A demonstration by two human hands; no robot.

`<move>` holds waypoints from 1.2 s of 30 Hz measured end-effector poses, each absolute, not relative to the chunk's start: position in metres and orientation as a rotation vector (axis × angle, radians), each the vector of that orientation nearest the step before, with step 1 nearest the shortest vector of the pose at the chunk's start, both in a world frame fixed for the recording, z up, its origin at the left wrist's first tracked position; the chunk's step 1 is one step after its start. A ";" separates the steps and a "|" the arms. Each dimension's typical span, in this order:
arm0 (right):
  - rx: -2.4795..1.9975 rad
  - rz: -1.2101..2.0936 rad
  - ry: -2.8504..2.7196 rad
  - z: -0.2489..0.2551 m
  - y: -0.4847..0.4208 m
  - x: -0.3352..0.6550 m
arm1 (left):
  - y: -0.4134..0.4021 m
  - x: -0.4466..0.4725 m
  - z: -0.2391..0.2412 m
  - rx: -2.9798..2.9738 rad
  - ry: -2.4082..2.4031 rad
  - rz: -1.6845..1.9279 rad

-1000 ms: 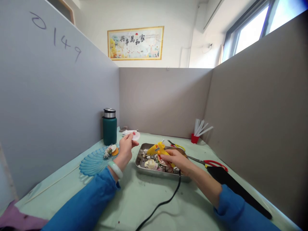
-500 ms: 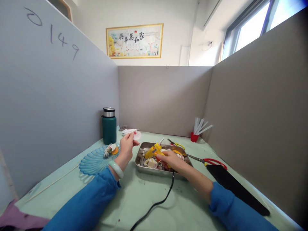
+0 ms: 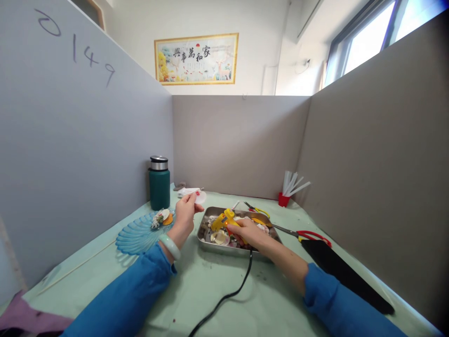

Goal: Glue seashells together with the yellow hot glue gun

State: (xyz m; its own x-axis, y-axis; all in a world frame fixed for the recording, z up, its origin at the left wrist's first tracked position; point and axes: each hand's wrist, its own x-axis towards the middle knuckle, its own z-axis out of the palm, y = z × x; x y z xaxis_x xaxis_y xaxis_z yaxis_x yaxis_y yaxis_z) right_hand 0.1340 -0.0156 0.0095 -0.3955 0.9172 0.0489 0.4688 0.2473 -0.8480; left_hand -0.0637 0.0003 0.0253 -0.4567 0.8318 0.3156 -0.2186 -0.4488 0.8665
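My right hand (image 3: 248, 232) grips a yellow glue gun (image 3: 224, 220) above a metal tray (image 3: 224, 249). From its grip a black cord (image 3: 224, 297) runs toward the front edge. Seashells (image 3: 220, 238) and small bits fill the tray. My left hand (image 3: 184, 213), wearing a pale green bangle (image 3: 170, 246), is raised left of the tray with its fingers pinched. A small red spot (image 3: 197, 193) shows at the fingertips; whether they hold it is unclear. Beside this hand lies a blue shell-shaped plate (image 3: 135, 238) carrying a cluster of shells (image 3: 162, 218).
A green bottle (image 3: 159, 185) stands behind the plate. Pliers (image 3: 257, 210) lie behind the tray, and red-handled scissors (image 3: 312, 236) and a black strip (image 3: 345, 276) to its right. A red cup (image 3: 284, 200) holds white sticks. A thin stick (image 3: 77, 267) lies at left. Grey partitions (image 3: 242, 145) surround the table.
The glue gun and right hand have shifted very slightly, and the cord has moved a little to the left. My left hand stays nearly still.
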 end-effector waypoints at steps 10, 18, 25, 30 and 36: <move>-1.231 1.048 -1.985 0.008 -0.013 0.132 | -0.002 -0.063 0.027 1.002 1.022 1.957; -1.238 1.030 -1.993 0.009 -0.014 0.131 | 0.000 -0.063 0.025 0.995 1.020 1.958; -1.237 1.038 -1.973 0.007 -0.012 0.130 | 0.000 -0.063 0.025 0.995 1.006 1.958; -1.246 1.019 -1.985 0.006 -0.012 0.130 | 0.000 -0.064 0.025 0.993 1.007 1.957; -1.257 1.002 -2.003 0.005 -0.009 0.130 | 0.001 -0.064 0.025 1.000 1.003 1.955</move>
State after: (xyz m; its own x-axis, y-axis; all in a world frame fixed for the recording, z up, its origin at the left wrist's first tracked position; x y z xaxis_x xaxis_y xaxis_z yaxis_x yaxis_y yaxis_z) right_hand 0.1297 -0.0087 0.0046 -0.3994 0.9139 0.0719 0.4906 0.2794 -0.8254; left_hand -0.0640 0.0012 0.0246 -0.4471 0.8391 0.3099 -0.2379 -0.4455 0.8631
